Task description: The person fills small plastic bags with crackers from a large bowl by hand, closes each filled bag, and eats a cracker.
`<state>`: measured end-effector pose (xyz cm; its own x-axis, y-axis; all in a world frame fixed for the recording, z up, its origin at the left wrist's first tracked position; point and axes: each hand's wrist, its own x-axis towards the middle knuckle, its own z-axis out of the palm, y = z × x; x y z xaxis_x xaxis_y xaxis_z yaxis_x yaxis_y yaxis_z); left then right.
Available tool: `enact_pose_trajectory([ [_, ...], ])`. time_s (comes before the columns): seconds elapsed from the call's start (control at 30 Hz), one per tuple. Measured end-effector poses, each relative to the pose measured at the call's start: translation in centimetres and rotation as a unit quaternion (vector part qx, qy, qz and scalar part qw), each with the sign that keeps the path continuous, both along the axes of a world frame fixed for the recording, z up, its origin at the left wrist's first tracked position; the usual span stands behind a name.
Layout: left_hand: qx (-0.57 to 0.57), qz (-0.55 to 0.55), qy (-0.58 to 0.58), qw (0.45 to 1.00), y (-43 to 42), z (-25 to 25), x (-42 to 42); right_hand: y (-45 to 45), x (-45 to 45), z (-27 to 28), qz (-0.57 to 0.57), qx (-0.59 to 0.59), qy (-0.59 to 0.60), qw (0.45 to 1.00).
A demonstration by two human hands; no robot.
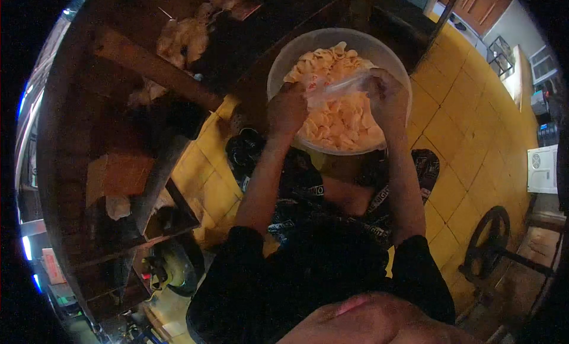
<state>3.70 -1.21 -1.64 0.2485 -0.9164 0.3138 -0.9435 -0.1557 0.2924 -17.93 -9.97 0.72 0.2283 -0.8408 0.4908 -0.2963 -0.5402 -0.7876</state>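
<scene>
A large round pale tub (pixel 285 49) filled with thin pale orange chips (pixel 344 126) stands in front of me. Over the chips, a clear plastic bag (pixel 332 90) with small red print is stretched between my hands. My left hand (pixel 288 108) is closed on the bag's left end, near the tub's left rim. On the right, my right hand (pixel 388 98) grips the other end, inside the tub's right side. Whether chips are in the bag cannot be made out.
Dark wooden shelving (pixel 148 62) with crumpled plastic bags (pixel 184 41) and a cardboard box (pixel 120 181) rises at the left. Yellow floor tiles (pixel 468 130) lie to the right, with a dark wheel (pixel 487 240) on a frame at the lower right.
</scene>
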Motion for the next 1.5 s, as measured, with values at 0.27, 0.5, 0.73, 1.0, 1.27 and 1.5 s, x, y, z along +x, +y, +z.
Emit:
enact_pose_trajectory([
  [0.27,-0.028,-0.019,0.132,0.991,-0.8,0.2,1.3,1.0,-1.8,-0.5,0.033,0.197,-0.129,0.971],
  [0.5,-0.174,-0.067,0.253,0.949,-0.2,4.4,-0.1,1.7,-2.3,-0.5,0.048,0.168,-0.148,0.973],
  [0.73,-0.142,-0.119,0.171,0.968,-0.5,5.2,-1.2,0.4,-3.3,-2.3,0.021,0.134,-0.086,0.987],
  [1.0,-0.119,-0.074,0.176,0.974,2.8,6.7,-5.8,1.1,-3.5,-1.7,-0.008,0.139,-0.146,0.979],
  [1.27,-0.07,-0.19,0.446,0.872,1.1,2.7,-7.0,4.2,-0.9,0.0,0.192,0.279,-0.171,0.925],
  [1.5,-0.012,-0.175,0.388,0.905,1.5,3.4,-6.7,4.3,-0.6,0.9,0.149,0.331,-0.132,0.922],
])
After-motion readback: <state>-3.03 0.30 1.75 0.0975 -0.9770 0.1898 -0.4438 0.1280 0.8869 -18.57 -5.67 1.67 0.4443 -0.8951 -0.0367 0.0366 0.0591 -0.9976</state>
